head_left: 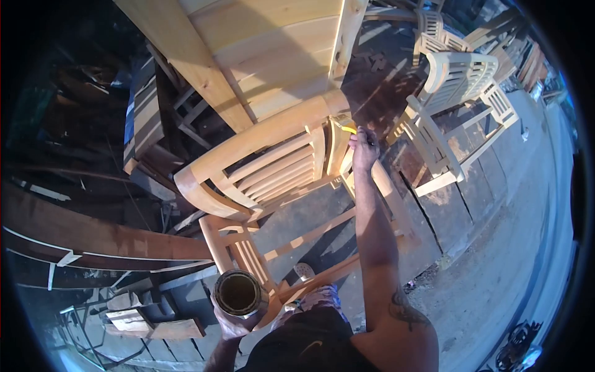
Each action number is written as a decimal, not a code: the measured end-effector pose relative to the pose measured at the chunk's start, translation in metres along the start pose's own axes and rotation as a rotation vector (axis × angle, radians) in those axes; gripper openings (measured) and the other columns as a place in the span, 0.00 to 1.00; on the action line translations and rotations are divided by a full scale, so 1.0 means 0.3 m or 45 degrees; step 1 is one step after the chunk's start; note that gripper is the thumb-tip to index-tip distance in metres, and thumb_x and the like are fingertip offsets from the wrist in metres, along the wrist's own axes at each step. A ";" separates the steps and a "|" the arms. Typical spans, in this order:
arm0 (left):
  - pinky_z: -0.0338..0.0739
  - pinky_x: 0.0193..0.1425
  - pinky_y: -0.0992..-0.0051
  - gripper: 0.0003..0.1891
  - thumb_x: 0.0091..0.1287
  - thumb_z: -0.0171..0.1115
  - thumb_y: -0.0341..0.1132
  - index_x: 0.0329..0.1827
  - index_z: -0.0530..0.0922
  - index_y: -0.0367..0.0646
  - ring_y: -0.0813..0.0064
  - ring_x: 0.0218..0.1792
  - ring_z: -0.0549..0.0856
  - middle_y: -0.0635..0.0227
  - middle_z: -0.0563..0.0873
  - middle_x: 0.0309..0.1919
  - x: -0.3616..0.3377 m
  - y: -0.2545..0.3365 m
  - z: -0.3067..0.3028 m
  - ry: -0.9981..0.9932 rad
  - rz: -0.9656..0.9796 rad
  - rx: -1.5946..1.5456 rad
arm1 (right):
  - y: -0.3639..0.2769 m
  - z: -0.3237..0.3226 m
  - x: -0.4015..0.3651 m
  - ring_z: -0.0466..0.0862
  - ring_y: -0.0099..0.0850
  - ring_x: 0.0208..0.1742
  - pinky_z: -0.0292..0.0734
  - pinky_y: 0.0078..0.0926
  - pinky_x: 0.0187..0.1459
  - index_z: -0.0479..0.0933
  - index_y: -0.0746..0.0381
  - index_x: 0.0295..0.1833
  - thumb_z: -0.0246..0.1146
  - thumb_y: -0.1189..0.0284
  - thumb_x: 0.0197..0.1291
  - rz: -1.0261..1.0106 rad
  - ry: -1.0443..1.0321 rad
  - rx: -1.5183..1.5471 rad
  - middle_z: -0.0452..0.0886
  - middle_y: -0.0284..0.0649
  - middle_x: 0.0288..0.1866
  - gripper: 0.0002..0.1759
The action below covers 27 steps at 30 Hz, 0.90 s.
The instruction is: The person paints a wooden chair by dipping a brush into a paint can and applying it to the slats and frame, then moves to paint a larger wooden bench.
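Observation:
A wooden chair frame (273, 133) with a slatted back stands in front of me, its seat open to the floor. My right hand (364, 149) reaches out to the right side of the chair back, fingers closed round the yellow handle of a paintbrush (351, 129). The brush head is at the wood of the right back post, partly lost in glare. Low at the left, my left hand (234, 323) is wrapped round a can (238, 294) with a dark, stained rim and brownish inside. The can is close by the chair's left armrest.
Behind the chair rises a large panel of pale boards (273, 56). To the right stands an unpainted slatted bench (458, 77), with more wooden furniture (431, 28) beyond. Scrap wood (152, 325) lies at the lower left, beside a long brown plank (93, 229). Concrete paving (483, 248) runs along the right.

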<state>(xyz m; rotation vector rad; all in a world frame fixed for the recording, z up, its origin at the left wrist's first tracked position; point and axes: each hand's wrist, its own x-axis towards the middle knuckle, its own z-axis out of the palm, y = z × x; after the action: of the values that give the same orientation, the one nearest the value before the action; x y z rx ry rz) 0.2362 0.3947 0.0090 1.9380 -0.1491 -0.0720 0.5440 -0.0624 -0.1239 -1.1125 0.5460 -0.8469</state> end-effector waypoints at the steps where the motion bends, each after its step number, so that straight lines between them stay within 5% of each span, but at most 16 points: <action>1: 0.84 0.69 0.59 0.54 0.47 0.92 0.40 0.76 0.65 0.38 0.61 0.63 0.88 0.54 0.84 0.64 0.001 -0.001 -0.004 0.001 0.008 -0.003 | -0.060 -0.025 -0.044 0.84 0.21 0.29 0.81 0.21 0.32 0.83 0.64 0.52 0.69 0.71 0.74 0.006 -0.035 0.023 0.87 0.36 0.35 0.09; 7: 0.84 0.69 0.60 0.55 0.48 0.92 0.41 0.76 0.64 0.38 0.61 0.63 0.88 0.54 0.84 0.64 -0.007 -0.006 -0.035 0.065 0.067 -0.011 | -0.469 -0.081 -0.388 0.83 0.18 0.34 0.80 0.18 0.39 0.83 0.65 0.57 0.73 0.72 0.72 -0.102 -0.377 -0.087 0.86 0.34 0.40 0.13; 9: 0.84 0.69 0.59 0.56 0.48 0.91 0.41 0.76 0.63 0.36 0.60 0.63 0.88 0.53 0.84 0.64 -0.013 -0.024 -0.058 0.052 0.133 0.111 | -0.629 -0.061 -0.513 0.83 0.19 0.34 0.78 0.18 0.39 0.83 0.67 0.57 0.72 0.69 0.73 -0.262 -0.556 -0.207 0.85 0.34 0.34 0.15; 10: 0.84 0.69 0.59 0.56 0.49 0.91 0.42 0.77 0.62 0.34 0.58 0.63 0.89 0.52 0.85 0.63 -0.009 0.018 -0.062 0.080 0.198 0.207 | -0.694 -0.067 -0.557 0.84 0.19 0.37 0.80 0.19 0.40 0.83 0.68 0.57 0.68 0.76 0.76 -0.336 -0.779 -0.154 0.86 0.36 0.44 0.09; 13: 0.89 0.65 0.57 0.60 0.52 0.91 0.46 0.77 0.57 0.26 0.53 0.61 0.91 0.46 0.86 0.62 -0.030 0.038 -0.088 0.087 0.268 0.156 | -0.921 0.001 -0.766 0.83 0.19 0.35 0.79 0.19 0.38 0.83 0.68 0.54 0.70 0.75 0.74 -0.275 -1.151 -0.107 0.87 0.36 0.38 0.10; 17: 0.83 0.73 0.58 0.61 0.50 0.91 0.45 0.79 0.58 0.28 0.53 0.68 0.86 0.47 0.83 0.65 -0.113 -0.007 -0.137 0.126 0.336 0.185 | -1.074 0.112 -0.980 0.85 0.23 0.29 0.77 0.22 0.33 0.83 0.68 0.51 0.74 0.75 0.69 -0.662 -1.803 -0.274 0.88 0.39 0.35 0.10; 22: 0.85 0.69 0.59 0.57 0.47 0.92 0.39 0.77 0.63 0.28 0.51 0.65 0.88 0.45 0.84 0.64 -0.244 0.015 -0.167 0.245 0.403 0.146 | -1.038 0.156 -1.278 0.86 0.27 0.23 0.78 0.28 0.27 0.81 0.61 0.49 0.76 0.72 0.67 -0.694 -2.216 -0.584 0.85 0.37 0.30 0.11; 23: 0.85 0.69 0.58 0.57 0.47 0.92 0.39 0.77 0.63 0.28 0.50 0.65 0.88 0.44 0.84 0.64 -0.269 0.026 -0.173 0.283 0.443 0.087 | -1.040 0.158 -1.328 0.91 0.36 0.33 0.84 0.31 0.36 0.83 0.62 0.50 0.77 0.71 0.66 -0.587 -2.285 -0.731 0.90 0.45 0.37 0.12; 27: 0.85 0.69 0.56 0.56 0.48 0.91 0.40 0.77 0.65 0.31 0.47 0.65 0.88 0.44 0.84 0.65 -0.385 0.016 -0.204 0.315 0.378 0.056 | -0.918 0.136 -1.488 0.94 0.41 0.37 0.86 0.34 0.38 0.83 0.61 0.50 0.78 0.69 0.65 -0.822 -2.422 -0.762 0.91 0.48 0.38 0.14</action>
<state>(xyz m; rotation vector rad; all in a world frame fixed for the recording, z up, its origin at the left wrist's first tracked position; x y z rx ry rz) 0.1290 0.4656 0.0334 1.9302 -0.2722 0.3692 0.2296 0.2700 0.1355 -2.0951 -1.2827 0.1869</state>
